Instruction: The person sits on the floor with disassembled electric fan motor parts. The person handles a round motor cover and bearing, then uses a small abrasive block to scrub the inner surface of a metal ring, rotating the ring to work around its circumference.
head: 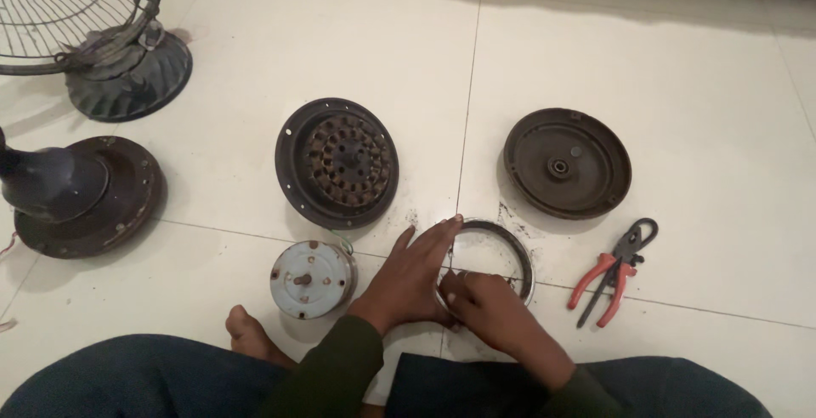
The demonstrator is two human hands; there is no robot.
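Observation:
A dark metal ring lies flat on the white tiled floor in front of me. My left hand rests flat with fingers spread on the floor, its fingertips touching the ring's left edge. My right hand has its fingers curled over the near left rim of the ring and presses on it. A round silver motor unit with a short shaft sits just left of my left hand.
A dark round housing with copper windings lies behind the hands, a dark round cover to its right. Red-handled pliers lie right of the ring. A wire fan guard and another dark motor body stand at left.

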